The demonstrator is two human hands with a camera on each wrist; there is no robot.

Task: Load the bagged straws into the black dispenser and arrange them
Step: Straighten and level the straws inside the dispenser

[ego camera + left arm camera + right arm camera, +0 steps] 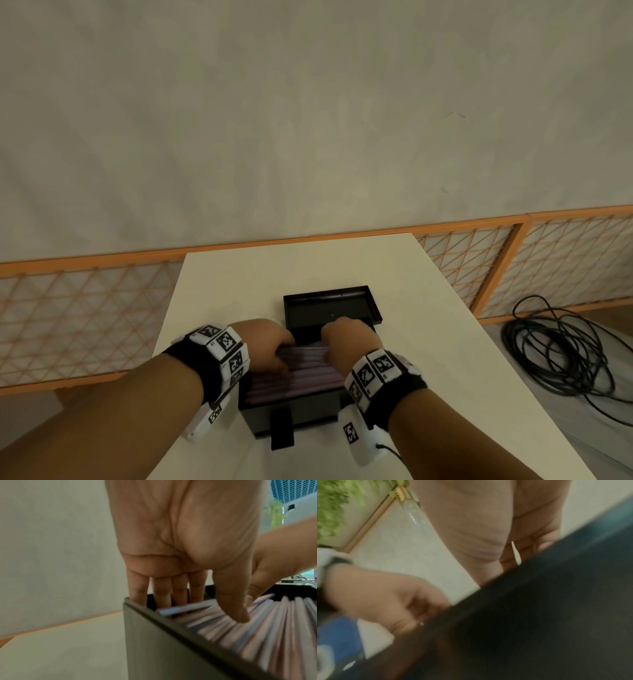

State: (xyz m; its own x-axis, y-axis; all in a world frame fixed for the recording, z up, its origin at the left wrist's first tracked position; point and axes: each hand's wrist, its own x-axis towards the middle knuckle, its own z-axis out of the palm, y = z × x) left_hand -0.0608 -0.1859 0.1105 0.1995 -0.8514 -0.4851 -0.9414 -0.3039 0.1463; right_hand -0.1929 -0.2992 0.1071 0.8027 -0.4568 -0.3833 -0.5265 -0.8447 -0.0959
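The black dispenser [294,416] stands open on the white table [260,274], filled with pinkish wrapped straws [301,382]. My left hand [265,342] grips the left end of a raised bundle of straws [303,353], and my right hand [349,337] grips its right end. In the left wrist view the left hand's [197,585] fingers reach down inside the dispenser wall [154,642] while its thumb presses on the straws [257,628]. The blurred right wrist view shows my right hand [488,534] at the dispenser's [539,615] edge with a white straw tip [516,553] between its fingers.
The dispenser's black lid [330,305] lies upside down just behind it. A black tab [282,430] juts from the dispenser's front. A coiled black cable [561,349] lies on the floor to the right. An orange lattice fence [479,260] runs behind the table.
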